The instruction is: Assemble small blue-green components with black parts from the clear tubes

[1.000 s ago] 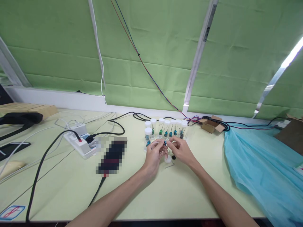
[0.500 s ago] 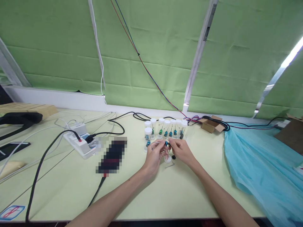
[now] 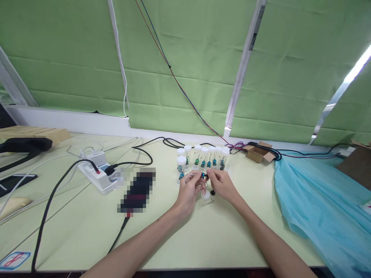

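Observation:
Between my two hands is a small blue and black part (image 3: 203,175) with a thin metal rod sticking out to the left. My left hand (image 3: 189,189) pinches it from the left, fingers curled. From the right, the closed fingertips of my right hand (image 3: 222,183) grip its black end. Just beyond my hands stand several clear tubes with white caps (image 3: 197,158), each holding a blue or green part with a thin metal piece. Below my fingers lie a white cap (image 3: 205,195), a small black piece (image 3: 213,192) and a thin bent metal piece (image 3: 208,202).
On the left are a power strip (image 3: 100,177) with plugs, a pixelated dark device (image 3: 137,191) on a black cable and a phone (image 3: 17,183). A small cardboard box (image 3: 257,153) stands at the back right. Blue sheeting (image 3: 313,197) drapes over the right side.
My right fingertips have shifted very slightly at the black end of the part. Everything else looks the same.

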The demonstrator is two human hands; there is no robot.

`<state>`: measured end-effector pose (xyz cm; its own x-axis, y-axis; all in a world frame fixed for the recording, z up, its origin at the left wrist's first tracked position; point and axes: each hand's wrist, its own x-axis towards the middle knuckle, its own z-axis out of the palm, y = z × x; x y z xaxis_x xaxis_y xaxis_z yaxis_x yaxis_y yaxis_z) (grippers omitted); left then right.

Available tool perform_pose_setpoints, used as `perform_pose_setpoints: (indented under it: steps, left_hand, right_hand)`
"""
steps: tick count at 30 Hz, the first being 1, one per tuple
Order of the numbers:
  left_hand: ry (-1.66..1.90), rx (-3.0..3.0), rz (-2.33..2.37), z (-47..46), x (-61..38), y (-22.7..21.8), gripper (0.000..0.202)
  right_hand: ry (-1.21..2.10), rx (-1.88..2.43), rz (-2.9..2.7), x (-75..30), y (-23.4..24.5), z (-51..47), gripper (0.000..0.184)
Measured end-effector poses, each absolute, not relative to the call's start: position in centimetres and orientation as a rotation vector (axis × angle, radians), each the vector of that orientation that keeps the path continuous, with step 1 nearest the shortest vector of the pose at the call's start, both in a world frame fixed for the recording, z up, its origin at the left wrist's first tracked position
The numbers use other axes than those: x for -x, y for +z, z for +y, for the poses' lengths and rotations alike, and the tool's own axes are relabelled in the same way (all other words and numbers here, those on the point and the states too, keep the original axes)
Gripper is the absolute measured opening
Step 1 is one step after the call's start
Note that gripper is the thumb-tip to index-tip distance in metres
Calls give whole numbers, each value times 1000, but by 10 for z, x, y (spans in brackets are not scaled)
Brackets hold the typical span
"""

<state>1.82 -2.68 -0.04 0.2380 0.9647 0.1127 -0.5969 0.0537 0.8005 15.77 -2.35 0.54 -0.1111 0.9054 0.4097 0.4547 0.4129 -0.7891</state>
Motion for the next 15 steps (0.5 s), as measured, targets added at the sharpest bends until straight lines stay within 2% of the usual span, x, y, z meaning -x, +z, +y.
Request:
perform_pose_setpoints:
  steps: [7, 15]
  left_hand:
    - [1299, -851, 539, -26, -18, 0, 22]
    - [1266, -926, 524, -24, -18, -3, 23]
  right_hand:
    - [678, 1127, -1758, -159, 5, -27, 25]
    - [626, 1110, -1778, -158, 7, -25, 36]
